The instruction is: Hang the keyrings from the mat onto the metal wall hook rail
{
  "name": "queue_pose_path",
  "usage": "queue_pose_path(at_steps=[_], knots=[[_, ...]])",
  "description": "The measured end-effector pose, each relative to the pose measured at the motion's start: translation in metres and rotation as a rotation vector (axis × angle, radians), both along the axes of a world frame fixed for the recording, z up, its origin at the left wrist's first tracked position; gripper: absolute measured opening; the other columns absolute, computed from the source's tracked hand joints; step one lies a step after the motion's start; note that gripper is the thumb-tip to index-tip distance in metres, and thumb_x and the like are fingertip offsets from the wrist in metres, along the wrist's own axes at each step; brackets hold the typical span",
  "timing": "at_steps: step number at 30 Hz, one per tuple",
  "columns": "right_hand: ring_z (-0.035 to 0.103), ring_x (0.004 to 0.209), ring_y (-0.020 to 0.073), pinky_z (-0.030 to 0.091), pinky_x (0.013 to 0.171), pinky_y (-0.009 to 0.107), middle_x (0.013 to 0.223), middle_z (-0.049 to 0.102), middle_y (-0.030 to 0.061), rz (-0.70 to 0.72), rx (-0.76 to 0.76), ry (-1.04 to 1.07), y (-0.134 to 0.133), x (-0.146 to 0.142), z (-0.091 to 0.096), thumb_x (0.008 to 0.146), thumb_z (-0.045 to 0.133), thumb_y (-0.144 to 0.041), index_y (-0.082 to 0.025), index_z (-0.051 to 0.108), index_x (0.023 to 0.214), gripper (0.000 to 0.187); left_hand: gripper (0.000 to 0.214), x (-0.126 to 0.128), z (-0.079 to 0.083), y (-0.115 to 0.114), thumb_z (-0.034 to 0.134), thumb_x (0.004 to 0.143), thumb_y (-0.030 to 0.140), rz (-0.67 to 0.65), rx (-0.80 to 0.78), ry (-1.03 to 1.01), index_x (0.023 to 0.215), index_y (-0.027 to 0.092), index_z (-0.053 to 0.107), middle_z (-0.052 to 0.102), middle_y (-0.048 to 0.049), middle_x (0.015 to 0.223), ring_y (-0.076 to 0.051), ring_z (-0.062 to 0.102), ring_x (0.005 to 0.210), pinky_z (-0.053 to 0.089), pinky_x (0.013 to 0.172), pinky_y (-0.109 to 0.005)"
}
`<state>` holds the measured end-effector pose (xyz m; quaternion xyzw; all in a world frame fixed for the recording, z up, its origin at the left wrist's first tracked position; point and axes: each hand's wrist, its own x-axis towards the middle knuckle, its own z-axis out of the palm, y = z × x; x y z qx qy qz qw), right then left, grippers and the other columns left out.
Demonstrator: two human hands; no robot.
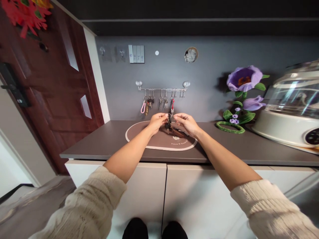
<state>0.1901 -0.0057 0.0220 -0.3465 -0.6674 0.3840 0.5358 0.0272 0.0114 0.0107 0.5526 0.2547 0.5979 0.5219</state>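
Note:
Above a brown oval mat [154,141], a small bunch of keys [167,125] hangs from a metal key ring [169,115] between my two hands. My left hand [157,122] pinches the ring's left side, thumb and finger closed. From the right, my right hand [186,122] is closed in a pinch at the ring's other side; its fingertips partly cover what they grip. Below my right hand, a dark brown elongated item [178,132] lies on the mat, partly hidden. On the wall behind, a clear hook rail [163,89] carries several keys and a pink strap [143,107].
A dark counter [104,146] sits above white cabinet doors [139,192]. At the right stand a purple felt flower [245,79] and a white appliance with a clear lid [281,119]. The brown door [57,109] is to the left. A dark shelf [194,20] overhangs the counter.

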Motion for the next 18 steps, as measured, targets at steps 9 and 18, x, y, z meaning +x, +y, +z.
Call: queue_pose_path(at_steps=[9,18], knots=[[0.048,0.058,0.0056,0.04,0.06,0.022,0.071,0.059,-0.0013,0.107,-0.013,0.04,-0.007,-0.0062,0.0013,0.06,0.07,-0.036,-0.016,0.061,0.077,0.028,0.027,0.0054,0.0001,-0.0065,0.071,0.06,0.029,-0.055,-0.024,-0.057,0.075,0.012,0.057,0.059,0.0004,0.066,-0.008,0.055,0.062,0.044,0.068,-0.024],[0.046,0.056,0.0059,0.038,0.058,0.022,0.069,0.058,-0.0015,0.095,0.058,-0.01,-0.0032,-0.0046,0.0013,0.061,0.068,-0.039,-0.016,0.06,0.074,0.027,0.029,0.0056,-0.001,-0.0068,0.07,0.06,0.033,-0.055,0.011,-0.009,0.078,0.014,0.057,0.058,0.0018,0.067,-0.007,0.054,0.063,0.043,0.064,-0.022]])
